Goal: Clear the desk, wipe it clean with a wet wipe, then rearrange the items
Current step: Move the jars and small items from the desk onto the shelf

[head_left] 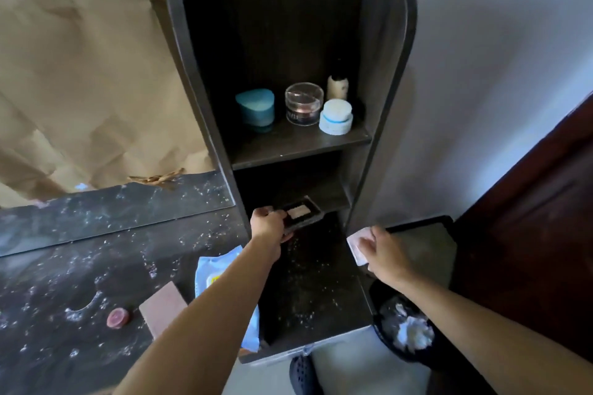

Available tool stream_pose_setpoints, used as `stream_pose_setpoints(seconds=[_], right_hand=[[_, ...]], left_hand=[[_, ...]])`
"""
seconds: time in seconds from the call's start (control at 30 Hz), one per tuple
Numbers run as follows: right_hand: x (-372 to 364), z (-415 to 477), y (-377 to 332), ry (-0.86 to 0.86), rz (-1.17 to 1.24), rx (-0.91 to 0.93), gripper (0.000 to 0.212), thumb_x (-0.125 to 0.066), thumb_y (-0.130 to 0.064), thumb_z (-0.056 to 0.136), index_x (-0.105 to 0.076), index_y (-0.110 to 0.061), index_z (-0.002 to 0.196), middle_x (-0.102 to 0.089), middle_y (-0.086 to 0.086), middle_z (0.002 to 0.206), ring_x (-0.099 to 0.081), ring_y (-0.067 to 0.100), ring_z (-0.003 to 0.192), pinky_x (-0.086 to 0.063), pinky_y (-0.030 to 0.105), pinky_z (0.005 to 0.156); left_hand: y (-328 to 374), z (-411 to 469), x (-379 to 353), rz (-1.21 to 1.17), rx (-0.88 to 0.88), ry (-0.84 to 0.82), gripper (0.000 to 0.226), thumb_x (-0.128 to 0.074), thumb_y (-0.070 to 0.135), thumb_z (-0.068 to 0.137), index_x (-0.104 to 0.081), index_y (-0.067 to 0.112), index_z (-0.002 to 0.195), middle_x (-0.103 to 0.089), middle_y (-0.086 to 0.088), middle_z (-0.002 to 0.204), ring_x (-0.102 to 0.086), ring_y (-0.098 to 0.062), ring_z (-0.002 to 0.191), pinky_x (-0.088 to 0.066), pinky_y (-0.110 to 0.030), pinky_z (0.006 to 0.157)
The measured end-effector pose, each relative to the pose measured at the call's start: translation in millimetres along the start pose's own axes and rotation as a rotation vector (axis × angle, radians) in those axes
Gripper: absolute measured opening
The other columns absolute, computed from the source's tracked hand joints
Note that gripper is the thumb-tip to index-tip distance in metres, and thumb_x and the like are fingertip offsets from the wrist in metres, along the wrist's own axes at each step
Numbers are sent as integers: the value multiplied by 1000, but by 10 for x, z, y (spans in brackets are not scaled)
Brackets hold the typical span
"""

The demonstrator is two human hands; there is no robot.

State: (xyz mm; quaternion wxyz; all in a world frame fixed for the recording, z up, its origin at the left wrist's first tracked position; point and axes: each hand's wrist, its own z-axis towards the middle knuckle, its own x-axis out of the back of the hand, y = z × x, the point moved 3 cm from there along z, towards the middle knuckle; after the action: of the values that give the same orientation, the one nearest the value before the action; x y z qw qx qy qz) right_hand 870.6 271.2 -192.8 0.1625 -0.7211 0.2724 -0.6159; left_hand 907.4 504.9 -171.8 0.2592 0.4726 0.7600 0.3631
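Note:
My left hand [269, 224] grips a flat black compact case [303, 214] with a pale label, holding it at the edge of the lower shelf of the dark shelf unit [298, 146]. My right hand [386, 250] holds a white wet wipe [356, 245] at the right end of the dark desk [308, 292], which is speckled with white powder. A blue wet-wipe pack [211, 272] lies on the desk under my left forearm. Beside it are a pink box [163, 306] and a small round pink lid [118, 318].
The upper shelf carries a teal container [255, 109], a clear round jar [304, 102], a white-and-blue jar [336, 117] and a cream bottle [337, 85]. A black bin [401, 327] with crumpled wipes stands at the right. Brown paper [80, 74] covers the mirror.

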Motion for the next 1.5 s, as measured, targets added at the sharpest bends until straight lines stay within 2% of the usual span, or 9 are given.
stream_pose_setpoints(seconds=[0.13, 0.33, 0.67, 0.77, 0.93, 1.03, 1.17, 1.37, 1.5], right_hand=[[-30, 53, 244, -21, 52, -73, 25, -46, -46, 82, -35, -27, 70, -58, 5, 74, -63, 28, 61, -53, 43, 58], [-68, 260, 537, -4, 117, -155, 34, -40, -62, 72, -38, -29, 76, -58, 8, 77, -62, 31, 60, -54, 48, 57], [10, 321, 434, 2, 96, -186, 24, -54, -36, 84, -37, -24, 72, -59, 6, 69, -65, 26, 56, -52, 42, 57], [-12, 390, 341, -33, 85, -147, 22, -47, -42, 80, -47, -22, 88, -64, 5, 79, -66, 27, 63, -54, 42, 64], [-53, 600, -91, -56, 27, 4, 23, -52, -31, 90, -52, -22, 111, -66, 5, 93, -65, 26, 78, -53, 40, 71], [-128, 842, -468, -42, 1, 116, 30, -59, -25, 87, -56, -19, 117, -67, 8, 102, -62, 30, 91, -47, 34, 72], [-353, 1213, -867, -91, -44, 153, 28, -55, -26, 89, -57, -27, 117, -66, 6, 111, -61, 30, 99, -48, 33, 76], [-628, 1693, -1113, -108, -172, 144, 29, -55, -23, 91, -62, -27, 118, -64, 6, 120, -60, 30, 108, -45, 29, 80], [-701, 1872, -1173, -102, -395, 122, 24, -53, -22, 93, -65, -8, 107, -65, 16, 111, -62, 35, 100, -46, 32, 69]], left_hand=[[15, 360, -382, -88, 115, -4, 17, -55, -8, 86, -58, 5, 97, -60, -12, 83, -58, -20, 63, -51, -24, 43], [-46, 752, -855, -42, 156, -18, 19, -69, -5, 79, -61, 0, 95, -65, -17, 98, -66, -27, 72, -54, -27, 45], [-47, 844, -981, 672, -108, -69, 25, -68, 31, 85, -63, 9, 73, -69, -16, 73, -64, -28, 49, -60, -43, 58], [-1, 811, -803, 828, -233, -104, 22, -63, 35, 86, -70, 16, 75, -71, -14, 78, -69, -32, 72, -59, -42, 71], [-63, 626, -286, 1257, -594, -67, 29, -54, 20, 88, -66, 14, 114, -61, -14, 117, -53, -32, 113, -44, -34, 92], [-267, 572, 4, 1474, -752, -103, 34, -57, 16, 82, -61, 3, 114, -52, -18, 118, -48, -36, 110, -44, -41, 94], [-454, 596, 258, 1541, -813, -99, 39, -68, 10, 61, -62, -1, 97, -57, -19, 102, -58, -36, 89, -54, -40, 78], [-491, 618, 382, 1490, -974, -82, 48, -67, 8, 59, -61, -2, 106, -57, -17, 109, -57, -32, 93, -54, -36, 83], [-538, 651, 374, 1473, -947, -67, 55, -65, 8, 62, -58, -5, 114, -56, -19, 116, -56, -34, 102, -52, -37, 90]])
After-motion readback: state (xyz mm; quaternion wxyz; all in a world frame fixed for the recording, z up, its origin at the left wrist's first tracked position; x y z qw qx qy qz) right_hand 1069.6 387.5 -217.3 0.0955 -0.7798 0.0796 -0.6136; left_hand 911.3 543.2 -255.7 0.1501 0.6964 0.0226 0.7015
